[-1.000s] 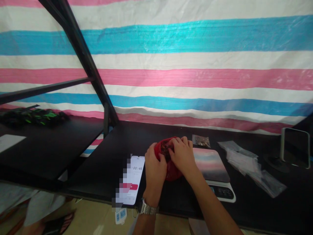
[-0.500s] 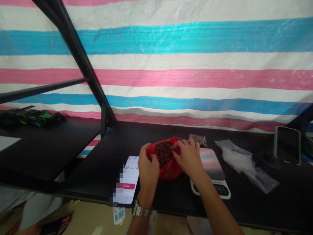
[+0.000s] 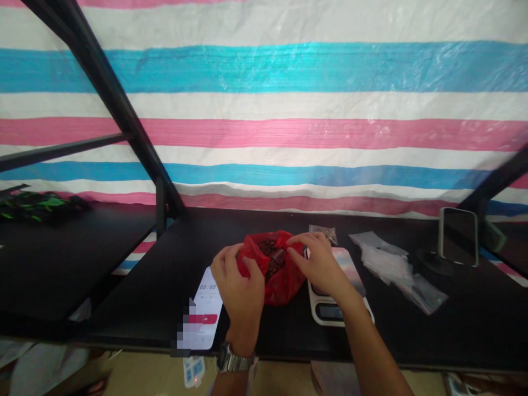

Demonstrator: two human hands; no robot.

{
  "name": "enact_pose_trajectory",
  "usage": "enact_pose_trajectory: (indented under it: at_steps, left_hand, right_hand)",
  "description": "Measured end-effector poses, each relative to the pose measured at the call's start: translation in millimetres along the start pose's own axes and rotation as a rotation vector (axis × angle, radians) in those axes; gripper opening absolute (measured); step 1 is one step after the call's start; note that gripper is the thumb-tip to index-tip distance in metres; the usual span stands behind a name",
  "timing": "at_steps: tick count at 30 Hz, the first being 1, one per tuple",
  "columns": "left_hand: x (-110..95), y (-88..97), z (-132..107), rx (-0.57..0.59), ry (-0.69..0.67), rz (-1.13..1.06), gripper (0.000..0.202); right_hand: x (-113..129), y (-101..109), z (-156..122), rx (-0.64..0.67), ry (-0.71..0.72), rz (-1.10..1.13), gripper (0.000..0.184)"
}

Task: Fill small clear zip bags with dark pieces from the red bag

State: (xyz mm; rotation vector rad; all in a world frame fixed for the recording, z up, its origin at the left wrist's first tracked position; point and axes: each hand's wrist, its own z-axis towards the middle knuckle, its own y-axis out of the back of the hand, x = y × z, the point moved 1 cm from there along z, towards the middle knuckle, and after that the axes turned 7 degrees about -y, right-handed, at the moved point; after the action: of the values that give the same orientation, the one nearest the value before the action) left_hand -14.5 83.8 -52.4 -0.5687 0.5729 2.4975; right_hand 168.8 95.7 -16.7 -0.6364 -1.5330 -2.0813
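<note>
Pinching the rim of a red plastic bag [image 3: 284, 280], the left hand [image 3: 238, 291] and right hand [image 3: 317, 264] curl their fingers on either side of its mouth, which faces up and away over lumpy dark contents [image 3: 270, 258]. Its long axis slants toward the near right on a black table [image 3: 124, 308], between a phone timer [image 3: 208, 291] and, just beside, a kitchen scale [image 3: 325, 313].

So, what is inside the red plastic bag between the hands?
Dark brown, lumpy pieces show at the mouth of the red plastic bag. The left hand and right hand gather its opening, and the red plastic hides the rest.
</note>
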Motion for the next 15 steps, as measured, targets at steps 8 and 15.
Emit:
enact_pose_trajectory:
  at_steps: [8,15]
  left_hand:
    - [-12.6,13.8,1.9,-0.129,-0.100,-0.099,0.022]
    - [-20.8,16.3,1.9,-0.214,-0.215,-0.129,0.024]
  right_hand:
    - [-104.1,75.2,-3.6,-0.227,-0.436,-0.314,0.030]
    - [-149.3,82.6,-30.4,-0.110,-0.600,-0.459,0.044]
